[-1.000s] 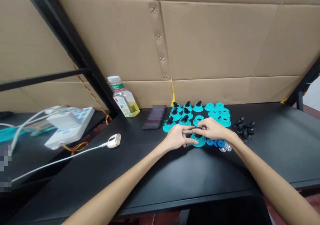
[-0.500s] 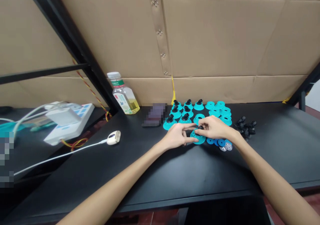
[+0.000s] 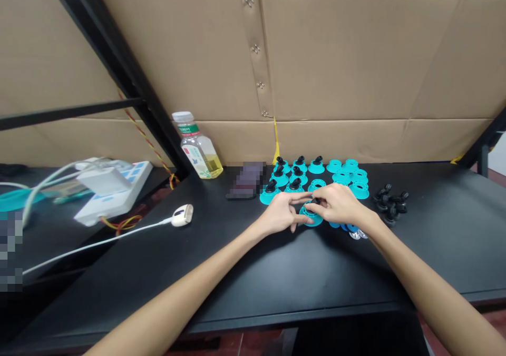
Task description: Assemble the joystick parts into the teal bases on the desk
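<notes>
Low on the black table, my left hand (image 3: 280,213) grips the rim of a teal cone-shaped base (image 3: 313,221) between thumb and fingers. My right hand (image 3: 339,204) pinches a small black fitting (image 3: 315,201) at the middle of that base; its lower part is hidden by my fingers. Behind my hands stand several teal bases with black fittings (image 3: 294,185) in their tops. To their right are several bare teal rings (image 3: 359,189), some stacked. Blue discs (image 3: 351,228) and clear discs (image 3: 356,235) lie partly under my right hand.
Loose black fittings (image 3: 390,204) are heaped right of my right hand. A phone (image 3: 247,181) and a bottle of yellow drink (image 3: 200,148) stand at the back left. A white cable with a cream plug (image 3: 182,215) crosses the left side, near a power strip (image 3: 114,195). Cardboard (image 3: 356,56) walls the back.
My right hand has turned slightly over the black fitting and now covers more of the discs. My left hand keeps its hold on the base. The whole view has shifted a little.
</notes>
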A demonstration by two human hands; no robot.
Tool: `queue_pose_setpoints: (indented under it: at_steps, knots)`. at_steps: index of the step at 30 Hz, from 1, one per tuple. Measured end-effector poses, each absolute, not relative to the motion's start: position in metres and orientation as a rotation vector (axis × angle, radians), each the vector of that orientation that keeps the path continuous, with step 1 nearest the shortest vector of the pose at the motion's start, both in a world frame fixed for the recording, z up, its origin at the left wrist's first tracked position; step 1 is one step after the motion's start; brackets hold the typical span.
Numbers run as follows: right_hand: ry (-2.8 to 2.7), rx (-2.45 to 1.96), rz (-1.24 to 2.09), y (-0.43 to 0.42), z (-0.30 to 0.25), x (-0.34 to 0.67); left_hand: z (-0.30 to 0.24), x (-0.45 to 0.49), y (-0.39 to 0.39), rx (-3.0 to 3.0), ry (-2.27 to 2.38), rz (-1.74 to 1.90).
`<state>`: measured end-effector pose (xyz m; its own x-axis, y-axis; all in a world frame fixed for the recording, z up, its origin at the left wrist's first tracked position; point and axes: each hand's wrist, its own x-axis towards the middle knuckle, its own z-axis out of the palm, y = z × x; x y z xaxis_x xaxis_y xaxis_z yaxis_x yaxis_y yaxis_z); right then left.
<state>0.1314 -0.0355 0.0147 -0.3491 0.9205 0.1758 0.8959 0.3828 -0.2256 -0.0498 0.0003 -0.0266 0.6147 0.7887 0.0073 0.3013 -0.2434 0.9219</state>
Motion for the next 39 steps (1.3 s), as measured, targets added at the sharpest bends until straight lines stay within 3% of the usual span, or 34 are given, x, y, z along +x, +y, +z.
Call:
queue_pose_setpoints:
  at_steps: [11, 18, 25, 39]
  knots:
    - [-2.314, -1.804, -0.08, -0.033, 0.001, 0.122, -0.038, -0.044, -0.002, 1.965, 1.245, 0.802]
    - [-2.136, -1.627, 0.213, -0.03, 0.017, 0.144, -0.024, -0.045, -0.01, 1.913, 0.911, 0.805]
    - [-1.729, -1.897, -0.048, -0.001, 0.041, 0.174, -0.029, -0.046, -0.007, 1.939, 0.893, 0.801]
    - [-2.073, -2.091, -0.045, 0.062, 0.015, 0.148, -0.035, -0.046, -0.006, 2.054, 0.94, 0.747]
